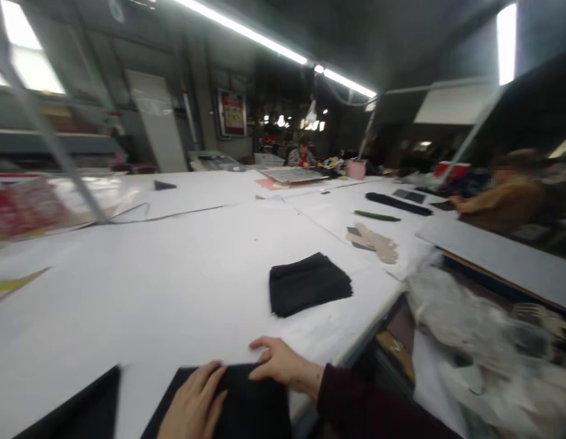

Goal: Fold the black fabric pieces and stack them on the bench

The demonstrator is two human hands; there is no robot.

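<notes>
A black fabric piece (246,408) lies at the near edge of the white table (173,274). My left hand (194,405) rests flat on it with the fingers stretched out. My right hand (283,363), in a dark maroon sleeve, presses on the fabric's far right edge, its fingers curled down onto the cloth. Farther out on the table sits a folded stack of black fabric (307,283). Another black piece (77,414) lies at the bottom left.
Beige cut pieces (376,242), a long dark strip (398,204) and a green strip (376,215) lie farther right. A person in brown (502,195) sits at right, another person (301,155) at the back. Crumpled plastic (465,323) fills the gap right of the table.
</notes>
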